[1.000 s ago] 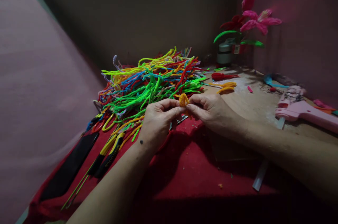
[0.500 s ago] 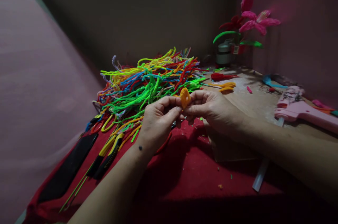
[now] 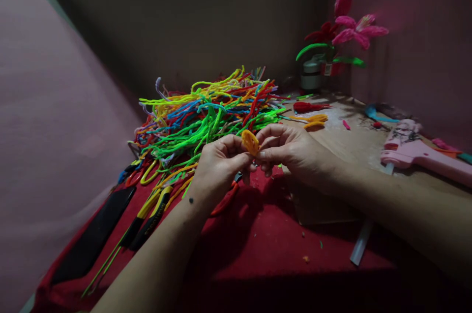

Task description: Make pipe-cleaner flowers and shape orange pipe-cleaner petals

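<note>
Both hands meet above the red cloth and pinch a small orange pipe-cleaner loop between them. My left hand grips its left side with thumb and fingers closed. From the right, my right hand holds it with closed fingertips. Just behind the hands lies a big pile of pipe cleaners in green, yellow, red, blue and orange.
Yellow-and-black pliers and a black flat case lie left on the cloth. A pink glue gun rests on the wooden surface at right. Finished pink flowers stand in a pot at the back corner. Orange and red bent pieces lie nearby.
The orange loop has been lifted and turned between my fingers, now tilted leftwards. Both hands rose slightly; the view shifted a little.
</note>
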A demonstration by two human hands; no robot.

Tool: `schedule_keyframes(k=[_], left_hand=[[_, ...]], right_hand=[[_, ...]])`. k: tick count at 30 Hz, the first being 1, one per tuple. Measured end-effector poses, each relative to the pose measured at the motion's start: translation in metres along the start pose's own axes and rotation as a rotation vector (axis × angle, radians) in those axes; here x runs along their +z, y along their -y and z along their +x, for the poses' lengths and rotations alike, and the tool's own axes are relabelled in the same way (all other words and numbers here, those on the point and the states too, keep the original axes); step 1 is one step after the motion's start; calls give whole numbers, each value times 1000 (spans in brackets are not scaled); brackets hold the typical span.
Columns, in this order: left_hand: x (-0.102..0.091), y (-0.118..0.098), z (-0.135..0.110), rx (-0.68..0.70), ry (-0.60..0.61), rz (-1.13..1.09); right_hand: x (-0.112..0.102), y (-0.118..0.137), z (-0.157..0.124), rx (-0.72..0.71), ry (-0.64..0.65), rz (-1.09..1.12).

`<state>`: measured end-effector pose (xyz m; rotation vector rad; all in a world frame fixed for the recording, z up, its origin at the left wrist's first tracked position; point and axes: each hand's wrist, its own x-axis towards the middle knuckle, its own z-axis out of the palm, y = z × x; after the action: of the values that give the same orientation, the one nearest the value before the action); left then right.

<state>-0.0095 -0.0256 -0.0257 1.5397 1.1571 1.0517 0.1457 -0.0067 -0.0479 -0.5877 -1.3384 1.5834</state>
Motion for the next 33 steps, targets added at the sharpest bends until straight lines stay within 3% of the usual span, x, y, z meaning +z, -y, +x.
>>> schedule_keyframes(k=[11, 19, 25, 33], left_hand=[[-2, -2, 1, -135, 8, -145], [5, 1, -1, -36, -41, -152], [8, 2, -1, -80, -33, -39], [16, 2, -1, 21, -180, 203]], right_hand=[[1, -2, 0, 188, -60, 59], [0, -5, 0, 239, -90, 138], [1, -6, 1, 267, -106, 128], [6, 5, -6, 288, -124, 5]])
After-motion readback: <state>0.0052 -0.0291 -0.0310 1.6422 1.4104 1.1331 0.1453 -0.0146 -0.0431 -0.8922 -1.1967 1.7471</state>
